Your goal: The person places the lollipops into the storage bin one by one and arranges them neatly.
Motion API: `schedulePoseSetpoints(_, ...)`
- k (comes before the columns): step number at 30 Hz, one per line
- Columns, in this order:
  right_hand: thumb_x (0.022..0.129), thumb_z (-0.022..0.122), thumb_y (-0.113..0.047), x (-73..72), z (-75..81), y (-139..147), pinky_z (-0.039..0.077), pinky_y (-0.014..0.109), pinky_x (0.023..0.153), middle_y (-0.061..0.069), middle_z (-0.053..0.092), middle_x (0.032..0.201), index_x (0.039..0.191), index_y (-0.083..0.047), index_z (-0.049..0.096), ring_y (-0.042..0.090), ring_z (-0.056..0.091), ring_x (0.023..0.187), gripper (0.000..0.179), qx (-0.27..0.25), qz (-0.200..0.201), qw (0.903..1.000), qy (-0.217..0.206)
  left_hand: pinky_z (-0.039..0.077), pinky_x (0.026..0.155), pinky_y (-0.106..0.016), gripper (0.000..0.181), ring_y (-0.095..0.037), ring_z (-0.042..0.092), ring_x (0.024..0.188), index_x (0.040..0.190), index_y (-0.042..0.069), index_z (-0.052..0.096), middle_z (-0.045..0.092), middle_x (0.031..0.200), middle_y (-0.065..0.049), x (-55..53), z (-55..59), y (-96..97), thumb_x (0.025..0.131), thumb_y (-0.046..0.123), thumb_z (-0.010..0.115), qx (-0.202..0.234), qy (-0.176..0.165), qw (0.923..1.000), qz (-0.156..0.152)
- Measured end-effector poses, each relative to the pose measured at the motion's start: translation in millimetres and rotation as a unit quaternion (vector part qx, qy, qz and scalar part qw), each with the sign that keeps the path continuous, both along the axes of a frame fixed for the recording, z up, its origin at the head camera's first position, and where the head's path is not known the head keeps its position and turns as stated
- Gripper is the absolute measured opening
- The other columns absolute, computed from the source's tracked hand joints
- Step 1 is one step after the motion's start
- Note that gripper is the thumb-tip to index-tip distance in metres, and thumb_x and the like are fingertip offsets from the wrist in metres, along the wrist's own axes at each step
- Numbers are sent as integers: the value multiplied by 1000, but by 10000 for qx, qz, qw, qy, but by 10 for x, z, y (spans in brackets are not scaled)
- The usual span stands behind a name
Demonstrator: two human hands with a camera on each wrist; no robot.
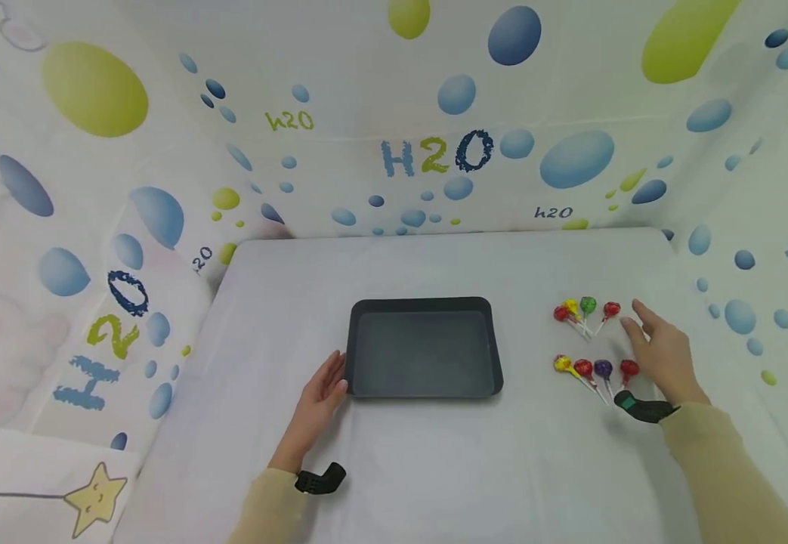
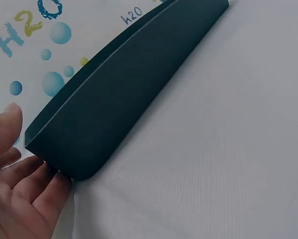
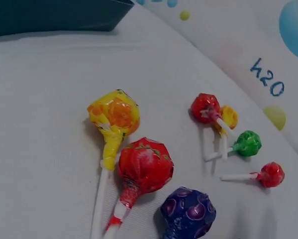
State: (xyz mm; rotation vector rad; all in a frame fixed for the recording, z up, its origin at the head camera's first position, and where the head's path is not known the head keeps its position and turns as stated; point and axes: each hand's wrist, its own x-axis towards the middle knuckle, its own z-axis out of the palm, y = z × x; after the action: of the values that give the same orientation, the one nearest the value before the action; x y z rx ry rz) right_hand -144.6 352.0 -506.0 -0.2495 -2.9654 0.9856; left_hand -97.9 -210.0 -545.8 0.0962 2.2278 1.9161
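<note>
A dark grey rectangular tray (image 1: 424, 353) lies on the white table. At its left side is my left hand (image 1: 320, 397), fingers extended against the wall near the front corner; the left wrist view shows the fingertips (image 2: 56, 191) at the tray's lower edge. On the right lie two groups of wrapped lollipops. The far group has a green lollipop (image 1: 587, 304), a yellow one and two red ones; the near group has a yellow lollipop (image 3: 115, 113), a purple lollipop (image 3: 188, 211) and two red ones. My right hand (image 1: 665, 355) hovers just right of them, fingers loosely bent, holding nothing.
White cloth (image 1: 427, 468) covers the table. Behind it and along both sides hang sheets (image 1: 339, 68) printed with blue and green drops and H2O lettering. Each wrist wears a black band (image 1: 321, 479).
</note>
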Motion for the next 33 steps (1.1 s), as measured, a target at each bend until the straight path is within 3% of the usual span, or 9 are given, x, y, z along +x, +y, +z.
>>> schedulePoseSetpoints(2, 111, 40, -38, -25, -10, 44, 41, 73, 104, 36, 46, 147, 158, 1, 31, 58, 48, 131, 62, -105, -109, 9999, 35, 37, 104, -1, 64, -39, 22, 156, 161, -5, 18, 22, 168, -25, -3, -11, 2, 106, 2, 50, 9, 8, 10000, 59)
schedulePoseSetpoints(6, 110, 43, -34, -88, -28, 125, 43, 71, 104, 36, 50, 144, 155, 5, 34, 56, 49, 130, 60, -217, -141, 9996, -112, 35, 105, -1, 62, -39, 23, 156, 160, -5, 20, 22, 168, -24, -10, -41, -1, 106, 3, 50, -67, 7, 9998, 165)
schedulePoseSetpoints(17, 110, 43, -35, -361, -19, 132, 44, 69, 106, 39, 46, 146, 150, 10, 39, 58, 46, 131, 60, -65, 221, 9967, -773, 34, 106, 0, 60, -36, 25, 155, 159, -5, 26, 25, 167, -23, 22, -62, 39, 104, -3, 49, -158, -161, 9991, 349)
schedulePoseSetpoints(24, 109, 47, -38, -511, -11, 85, 44, 67, 109, 40, 45, 146, 149, 12, 39, 54, 46, 126, 64, -58, 29, 9926, -1210, 33, 107, 0, 59, -34, 25, 156, 158, -6, 27, 26, 167, -23, 11, -79, 61, 104, -3, 50, -93, -199, 9988, 442)
schedulePoseSetpoints(33, 107, 51, -30, -556, -76, 65, 47, 64, 100, 39, 55, 135, 140, 14, 50, 51, 52, 116, 55, 172, -47, 9952, -966, 34, 108, -2, 59, -36, 27, 155, 157, -8, 28, 28, 166, -25, 12, -67, 84, 104, -2, 52, -196, -167, 9983, 515)
